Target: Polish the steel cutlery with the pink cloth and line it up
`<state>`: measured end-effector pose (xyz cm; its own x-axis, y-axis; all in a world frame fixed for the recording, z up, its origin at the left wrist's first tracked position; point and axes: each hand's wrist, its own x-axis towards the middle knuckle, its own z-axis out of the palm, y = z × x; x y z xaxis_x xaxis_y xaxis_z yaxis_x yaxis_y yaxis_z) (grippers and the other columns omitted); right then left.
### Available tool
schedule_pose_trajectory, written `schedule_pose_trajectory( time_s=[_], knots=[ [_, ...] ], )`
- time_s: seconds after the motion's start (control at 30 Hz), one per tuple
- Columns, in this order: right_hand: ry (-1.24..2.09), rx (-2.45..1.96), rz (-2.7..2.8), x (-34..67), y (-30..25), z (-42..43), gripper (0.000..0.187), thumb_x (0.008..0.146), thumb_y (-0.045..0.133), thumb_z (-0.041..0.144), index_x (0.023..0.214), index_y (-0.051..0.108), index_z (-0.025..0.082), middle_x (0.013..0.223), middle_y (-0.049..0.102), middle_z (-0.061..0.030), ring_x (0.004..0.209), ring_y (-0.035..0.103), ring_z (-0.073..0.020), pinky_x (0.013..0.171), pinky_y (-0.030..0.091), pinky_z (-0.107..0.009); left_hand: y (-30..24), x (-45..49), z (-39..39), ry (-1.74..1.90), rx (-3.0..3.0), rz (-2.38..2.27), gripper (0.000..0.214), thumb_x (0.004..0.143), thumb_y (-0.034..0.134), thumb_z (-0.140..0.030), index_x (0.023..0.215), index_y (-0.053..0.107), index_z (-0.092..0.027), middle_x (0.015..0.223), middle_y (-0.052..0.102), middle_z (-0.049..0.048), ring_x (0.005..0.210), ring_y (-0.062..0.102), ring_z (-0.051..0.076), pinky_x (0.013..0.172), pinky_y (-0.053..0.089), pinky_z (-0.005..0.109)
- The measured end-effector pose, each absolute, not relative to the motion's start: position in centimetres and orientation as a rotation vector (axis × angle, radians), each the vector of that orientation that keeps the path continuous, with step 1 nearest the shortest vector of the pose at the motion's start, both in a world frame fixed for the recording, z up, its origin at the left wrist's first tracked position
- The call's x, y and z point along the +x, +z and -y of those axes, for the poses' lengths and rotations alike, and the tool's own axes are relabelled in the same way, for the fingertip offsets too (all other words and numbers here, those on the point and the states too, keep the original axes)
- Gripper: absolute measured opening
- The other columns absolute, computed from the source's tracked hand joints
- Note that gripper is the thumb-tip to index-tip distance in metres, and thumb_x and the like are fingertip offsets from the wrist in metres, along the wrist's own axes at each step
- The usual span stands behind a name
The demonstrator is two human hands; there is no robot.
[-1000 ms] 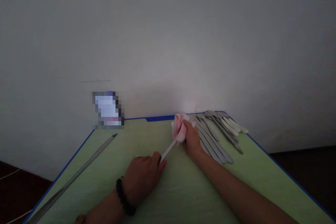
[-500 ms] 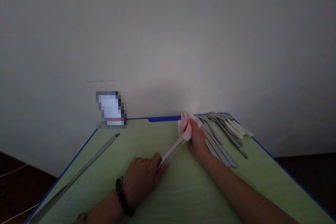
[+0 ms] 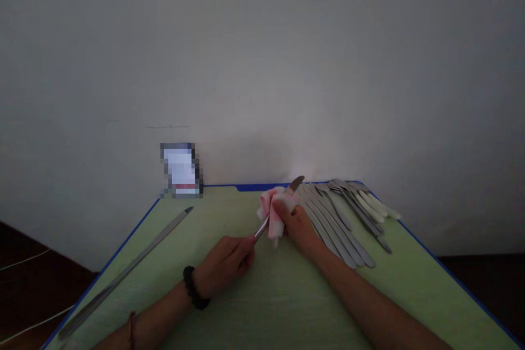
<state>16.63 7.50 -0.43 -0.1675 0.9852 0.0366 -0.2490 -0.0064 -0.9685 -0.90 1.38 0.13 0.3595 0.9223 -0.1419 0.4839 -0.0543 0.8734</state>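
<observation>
Thumb and fingers of my left hand (image 3: 225, 265) are pinched on the handle end of the knife (image 3: 261, 228), holding it low over the tabletop (image 3: 287, 306) with the blade pointing away from me. My right hand (image 3: 298, 225) is closed around the pink cloth (image 3: 271, 212), which is bunched about the middle of the blade.

A second ago that cloth sat at the far end and hid the tip. Now it has come back along the blade towards my left hand, and the bare tip sticks out beyond it, near the far edge. The gap of bare metal between my two hands has shrunk as well. I judge the far half of the blade has had its pass, and the stretch nearest the handle is what the cloth is meeting now.

Just right of my right hand lies a row of cutlery (image 3: 342, 224), handles towards me. Well off to the left, a long metal strip (image 3: 127, 269) lies slantwise.
</observation>
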Motion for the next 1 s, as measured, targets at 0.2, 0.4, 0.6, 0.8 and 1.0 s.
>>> schedule_pose_trajectory(
  time_s=[0.2, 0.4, 0.6, 0.8, 1.0],
  knots=[
    [1.389, -0.993, 0.852, 16.7, -1.3, -8.5, 0.047, 0.065, 0.066, 0.063, 0.064, 0.056, 0.017, 0.051, 0.049, 0.0028, 0.044, 0.041, -0.0083, 0.039, 0.032, -0.02, -0.3, -1.4, -1.4, 0.596, 1.629, -0.906, 0.045, 0.092, 0.034, -0.052, 0.083, 0.059, -0.015, 0.051, 0.053, -0.0031, 0.047, 0.046, 0.011, 0.049, 0.037, 0.021],
    [1.412, -1.022, 0.857, 16.3, -0.9, -8.1, 0.049, 0.062, 0.067, 0.065, 0.061, 0.052, 0.018, 0.048, 0.045, 0.0042, 0.041, 0.037, -0.0075, 0.036, 0.029, -0.02, -0.2, -1.2, -1.3, 0.541, 1.85, -0.952, 0.046, 0.096, 0.027, -0.049, 0.074, 0.053, -0.018, 0.056, 0.061, 0.0002, 0.053, 0.053, 0.012, 0.058, 0.043, 0.021],
    [1.396, -1.029, 1.06, 14.2, -0.3, -5.6, 0.05, 0.065, 0.064, 0.065, 0.055, 0.048, 0.018, 0.048, 0.041, 0.0038, 0.044, 0.033, -0.0075, 0.039, 0.025, -0.022, -0.1, -0.9, -1.6, 0.6, 1.927, -1.052, 0.044, 0.097, 0.025, -0.044, 0.07, 0.05, -0.019, 0.057, 0.061, -0.0003, 0.053, 0.054, 0.012, 0.058, 0.044, 0.022],
    [1.367, -1.036, 1.059, 13.7, -0.5, -4.9, 0.047, 0.069, 0.06, 0.062, 0.058, 0.049, 0.017, 0.051, 0.043, 0.0031, 0.047, 0.034, -0.0084, 0.043, 0.027, -0.023, 0.0, -0.7, -1.5, 0.622, 1.921, -1.07, 0.037, 0.096, 0.028, -0.039, 0.077, 0.051, -0.018, 0.06, 0.061, -0.0003, 0.053, 0.053, 0.011, 0.056, 0.042, 0.021],
    [1.61, -0.804, 0.918, 13.9, -1.4, -5.4, 0.029, 0.063, 0.069, 0.042, 0.064, 0.053, 0.018, 0.054, 0.049, 0.0032, 0.047, 0.043, -0.0101, 0.044, 0.033, -0.023, -0.3, -0.8, -1.8, 0.728, 1.73, -1.099, 0.041, 0.094, 0.029, -0.046, 0.08, 0.053, -0.016, 0.06, 0.057, -0.0001, 0.05, 0.048, 0.012, 0.05, 0.04, 0.022]
  ],
)
